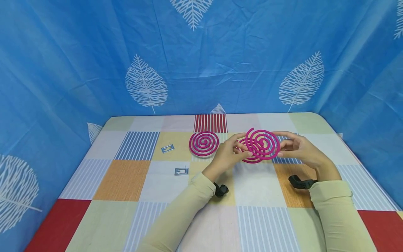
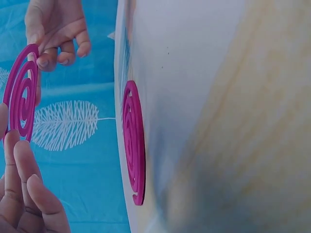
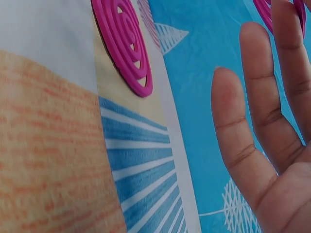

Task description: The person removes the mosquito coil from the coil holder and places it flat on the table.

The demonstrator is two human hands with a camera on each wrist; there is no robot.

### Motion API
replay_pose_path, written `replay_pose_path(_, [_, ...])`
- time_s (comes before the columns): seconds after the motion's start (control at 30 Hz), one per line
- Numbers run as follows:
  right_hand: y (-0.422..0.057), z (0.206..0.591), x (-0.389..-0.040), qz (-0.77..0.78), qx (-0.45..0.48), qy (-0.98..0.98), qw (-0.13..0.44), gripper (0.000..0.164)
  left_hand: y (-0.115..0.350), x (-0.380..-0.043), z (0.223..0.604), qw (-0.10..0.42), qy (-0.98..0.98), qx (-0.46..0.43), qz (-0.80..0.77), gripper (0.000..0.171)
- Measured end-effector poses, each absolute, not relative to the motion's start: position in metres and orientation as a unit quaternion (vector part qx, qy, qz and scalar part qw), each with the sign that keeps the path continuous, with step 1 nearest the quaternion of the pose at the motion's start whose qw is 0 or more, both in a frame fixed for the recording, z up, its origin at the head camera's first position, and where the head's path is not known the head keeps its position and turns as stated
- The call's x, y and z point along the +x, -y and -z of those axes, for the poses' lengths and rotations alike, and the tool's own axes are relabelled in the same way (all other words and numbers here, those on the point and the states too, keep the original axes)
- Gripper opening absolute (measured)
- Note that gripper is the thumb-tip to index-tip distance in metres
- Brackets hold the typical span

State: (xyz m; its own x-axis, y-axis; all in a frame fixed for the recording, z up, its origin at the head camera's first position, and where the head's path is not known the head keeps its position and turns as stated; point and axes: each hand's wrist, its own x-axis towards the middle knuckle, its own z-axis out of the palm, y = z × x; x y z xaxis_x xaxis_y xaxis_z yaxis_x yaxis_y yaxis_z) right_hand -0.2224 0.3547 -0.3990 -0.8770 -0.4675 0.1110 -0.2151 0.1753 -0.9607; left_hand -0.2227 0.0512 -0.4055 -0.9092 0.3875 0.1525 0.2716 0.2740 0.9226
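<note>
Magenta spiral (image 1: 262,144) aloft, left hand (image 1: 227,153), right hand (image 1: 303,151) pinching opposite edges

A table (image 1: 110,224) spreads out in patchwork print: white, orange, red, pale green and striped squares. On it, 1 magenta spiral (image 1: 204,141) lies flat near the far edge; a 2nd spiral (image 1: 254,158), partly hidden, lies to its right. Farther left lie 2 small rectangular pieces (image 1: 181,171), apart.
</note>
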Motion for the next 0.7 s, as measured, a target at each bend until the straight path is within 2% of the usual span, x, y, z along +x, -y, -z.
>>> replay_pose_path(0.7, [-0.379, 0.408, -0.223, 0.641, -0.177, -0.735, 0.132, 0.066, -0.076, -0.225, 0.413, 0.076, -0.777, 0.189, -0.596, 0.067])
